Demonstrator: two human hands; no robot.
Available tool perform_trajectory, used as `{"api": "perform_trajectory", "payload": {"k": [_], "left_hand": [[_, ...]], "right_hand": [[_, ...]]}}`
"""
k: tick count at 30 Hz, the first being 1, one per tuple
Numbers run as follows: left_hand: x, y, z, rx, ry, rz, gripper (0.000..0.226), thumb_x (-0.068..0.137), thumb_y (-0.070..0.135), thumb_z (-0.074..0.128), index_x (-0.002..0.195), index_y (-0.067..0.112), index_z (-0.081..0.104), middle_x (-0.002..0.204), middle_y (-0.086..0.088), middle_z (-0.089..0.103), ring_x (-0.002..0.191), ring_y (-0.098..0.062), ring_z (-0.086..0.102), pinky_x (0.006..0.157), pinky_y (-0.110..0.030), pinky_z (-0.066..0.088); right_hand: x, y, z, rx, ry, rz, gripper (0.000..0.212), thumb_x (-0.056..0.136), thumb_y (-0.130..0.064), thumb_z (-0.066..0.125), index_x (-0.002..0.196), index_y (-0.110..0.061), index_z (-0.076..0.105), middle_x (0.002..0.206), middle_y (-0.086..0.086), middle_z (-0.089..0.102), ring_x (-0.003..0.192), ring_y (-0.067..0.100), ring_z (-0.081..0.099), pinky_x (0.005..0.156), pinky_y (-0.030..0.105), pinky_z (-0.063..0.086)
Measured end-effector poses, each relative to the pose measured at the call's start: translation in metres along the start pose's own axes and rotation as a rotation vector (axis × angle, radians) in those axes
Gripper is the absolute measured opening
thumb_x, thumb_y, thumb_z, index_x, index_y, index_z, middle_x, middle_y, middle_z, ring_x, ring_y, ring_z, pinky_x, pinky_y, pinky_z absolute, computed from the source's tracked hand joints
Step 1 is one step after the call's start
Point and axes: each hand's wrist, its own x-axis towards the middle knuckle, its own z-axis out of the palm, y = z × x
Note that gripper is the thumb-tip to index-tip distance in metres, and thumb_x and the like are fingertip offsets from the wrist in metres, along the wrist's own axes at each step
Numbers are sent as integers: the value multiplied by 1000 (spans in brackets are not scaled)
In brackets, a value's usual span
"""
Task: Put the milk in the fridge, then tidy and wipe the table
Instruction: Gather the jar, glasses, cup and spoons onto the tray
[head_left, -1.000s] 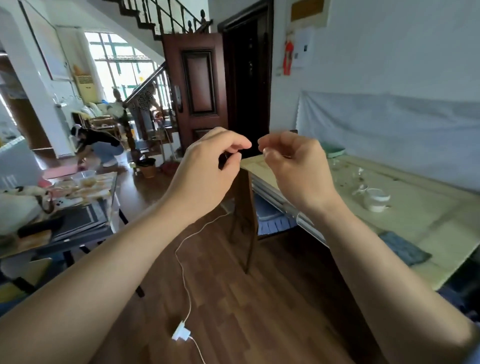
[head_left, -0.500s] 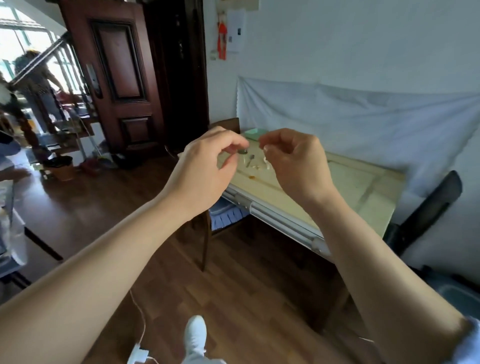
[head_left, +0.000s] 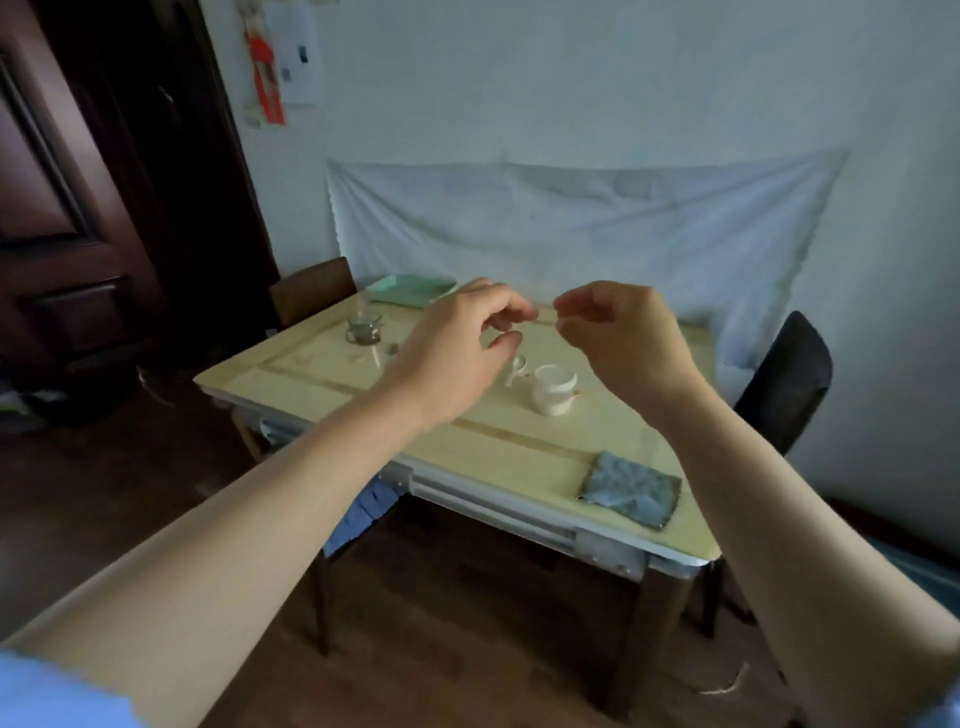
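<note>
On the pale yellow table (head_left: 322, 387) a white cup (head_left: 554, 388) stands near the middle, its inside not visible from this angle. Just left of it a second white cup (head_left: 515, 370) is mostly hidden behind the left hand. A glass mug (head_left: 364, 328) stands toward the far left corner and looks to hold a little dark liquid. Behind it at the far edge lies a green tray (head_left: 411, 291); what is in it cannot be made out. A blue-grey cloth (head_left: 629, 489) lies flat near the front right corner. No milk can be made out.

Half a second ago the table sat further off with only its left part showing; now the view faces it squarely, and the cups and cloth have come into sight. The hands keep the same raised posture as before.

Both forearms reach forward over the table's near edge. The left hand (head_left: 457, 345) and right hand (head_left: 621, 340) are held close together in the air, each with thumb and forefinger pinched, fingertips nearly meeting; whether they grasp anything I cannot tell
</note>
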Motion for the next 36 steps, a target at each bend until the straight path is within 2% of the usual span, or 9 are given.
{"api": "perform_trajectory", "payload": {"k": [5,10,14,19,21,24,29,32,36], "left_hand": [[94,-54,49,-61,-105,19,24,84,2,62,107,8,66,103,-1,64,89,-9,59,80,-3,41],[148,-119,86,-136,-173,-62,25,84,0,61,106,10,67,103,-1,65,89,-15,63,78,-10,45],[183,-177,117,-151,-269,-143,27,84,1,60,107,12,65,100,3,63,82,-13,60,68,-8,45],[220,-254,171,-123,-451,-220,31,82,4,60,112,14,61,102,2,58,79,-13,55,69,-19,41],[237,-287,195,-120,-553,-245,35,83,5,60,116,13,58,103,2,56,82,-15,54,73,-22,43],[252,-319,229,-120,-657,-281,41,82,11,65,122,14,54,107,2,54,90,-15,52,80,-27,44],[268,-359,291,-114,-817,-320,52,83,18,66,131,13,46,117,0,50,99,-16,50,69,-20,39],[272,-381,328,-71,-879,-346,62,83,22,67,137,13,38,132,-4,45,115,-21,50,89,-27,40],[270,-405,364,-67,-904,-406,76,79,29,70,143,15,30,138,-4,41,120,-24,51,94,-33,44]], "right_hand": [[91,49,5,-86,57,81,23,84,-8,61,104,-12,71,90,-2,66,81,9,56,64,12,40],[152,92,22,-150,62,182,24,84,-9,61,106,-13,70,90,-4,64,68,3,53,59,10,38],[192,128,43,-141,67,282,24,85,-7,61,107,-10,69,95,-1,65,84,10,57,65,16,41],[240,176,74,-156,57,424,27,86,-7,63,112,-10,66,96,1,63,82,15,56,56,12,40],[262,200,91,-170,50,475,30,85,-8,63,115,-10,64,96,1,62,83,16,56,61,18,44],[284,233,111,-240,34,552,35,84,-12,65,118,-11,63,98,0,60,90,17,56,81,30,47],[317,291,142,-274,-23,708,38,83,-13,68,120,-7,62,98,4,57,86,19,53,71,24,42],[330,322,156,-346,-77,745,39,85,-14,65,123,-4,60,113,11,62,96,24,56,79,27,43],[334,357,180,-442,-168,771,42,90,-19,60,127,0,56,128,16,58,116,31,55,95,35,46]]}}
